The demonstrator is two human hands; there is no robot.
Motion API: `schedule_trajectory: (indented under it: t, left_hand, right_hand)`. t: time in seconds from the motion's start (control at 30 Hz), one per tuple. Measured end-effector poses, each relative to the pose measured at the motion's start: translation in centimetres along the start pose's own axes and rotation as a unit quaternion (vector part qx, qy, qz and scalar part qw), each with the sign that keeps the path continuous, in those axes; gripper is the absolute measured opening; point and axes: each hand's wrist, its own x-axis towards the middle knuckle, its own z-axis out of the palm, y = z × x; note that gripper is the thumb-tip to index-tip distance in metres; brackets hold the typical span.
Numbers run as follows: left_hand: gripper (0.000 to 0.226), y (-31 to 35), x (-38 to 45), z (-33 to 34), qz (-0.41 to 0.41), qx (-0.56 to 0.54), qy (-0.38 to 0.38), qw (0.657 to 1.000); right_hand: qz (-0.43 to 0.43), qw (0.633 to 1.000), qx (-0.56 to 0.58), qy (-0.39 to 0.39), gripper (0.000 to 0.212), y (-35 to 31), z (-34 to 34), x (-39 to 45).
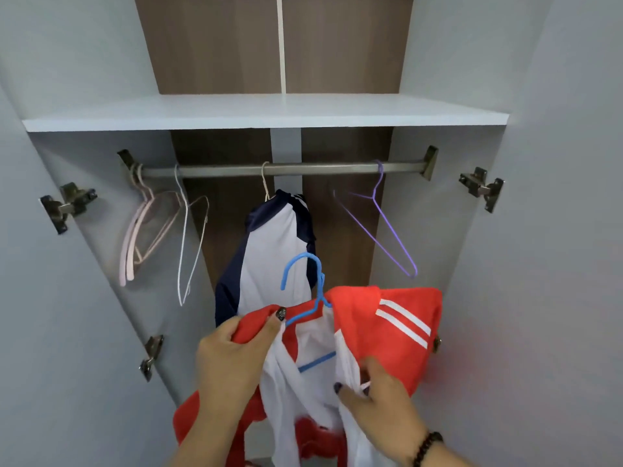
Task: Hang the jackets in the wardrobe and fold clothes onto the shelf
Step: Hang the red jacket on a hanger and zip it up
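Note:
A red and white jacket (371,318) hangs on a blue hanger (305,284), held below the wardrobe rail (286,170). My left hand (232,358) grips the jacket's left shoulder, thumb on the red cloth by the hanger's arm. My right hand (377,396) pinches the white front edge of the jacket lower down. The hanger's hook points up, off the rail. Behind it a navy and white jacket (269,251) hangs on the rail from a pale hanger.
An empty purple hanger (387,227) hangs on the rail at the right. Pink hangers (135,244) and a white wire hanger (185,244) hang at the left. A white shelf (263,112) runs above the rail. Open doors with hinges (67,205) flank both sides.

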Motion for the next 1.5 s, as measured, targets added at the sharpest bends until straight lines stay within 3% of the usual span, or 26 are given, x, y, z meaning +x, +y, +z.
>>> schedule_trajectory:
  t: [0.13,0.23,0.33,0.43,0.67,0.83,0.93,1.1,1.2,1.3,1.4,1.5]
  left_hand:
    - [0.036,0.0,3.3,2.2,0.012,-0.024,-0.045,0.999]
    - [0.029,0.2,5.5,4.6,0.001,-0.033,-0.055,0.998]
    - [0.029,0.7,7.7,6.7,0.004,-0.023,-0.052,0.998]
    - [0.026,1.3,9.5,8.5,0.013,-0.009,-0.069,0.997]
    - [0.029,1.3,12.0,13.1,0.006,0.045,-0.076,0.996]
    - [0.035,1.2,13.9,15.5,0.035,0.086,-0.078,0.993]
    - [0.04,1.8,14.9,16.9,0.06,0.108,-0.097,0.988]
    - [0.026,3.3,18.6,17.9,0.095,0.065,-0.132,0.985]
    - [0.022,3.9,20.4,19.2,0.134,0.051,-0.164,0.976]
    - [0.029,3.9,21.9,21.5,0.208,0.089,-0.172,0.959]
    - [0.037,2.9,23.1,23.9,0.309,0.175,-0.118,0.927]
    - [0.043,1.4,22.8,25.4,0.305,0.193,-0.139,0.922]
  right_hand:
    - [-0.05,0.982,0.035,0.18,0.045,-1.6,-3.3,5.4]
    - [-0.086,0.967,0.029,0.238,0.056,-3.7,-6.0,9.3]
    - [-0.045,0.978,0.037,0.199,0.049,-4.0,-8.0,13.4]
    - [-0.094,0.982,0.071,0.15,0.018,-3.3,-8.9,17.1]
    - [-0.212,0.97,-0.016,0.119,0.024,-1.5,-8.9,21.9]
    - [-0.266,0.963,-0.03,0.04,0.025,-1.8,-9.4,24.4]
    - [-0.308,0.95,-0.04,0.04,0.008,-1.8,-10.5,26.6]
    - [-0.232,0.962,-0.138,0.035,0.04,-1.0,-13.0,28.6]
    - [-0.27,0.94,-0.165,0.129,0.041,-0.9,-13.5,28.6]
    - [-0.225,0.944,-0.161,0.178,0.055,-1.2,-14.8,29.7]
    - [-0.158,0.959,-0.145,0.188,0.045,-1.8,-15.3,30.6]
    - [-0.108,0.965,-0.125,0.202,0.039,-2.3,-14.9,31.5]
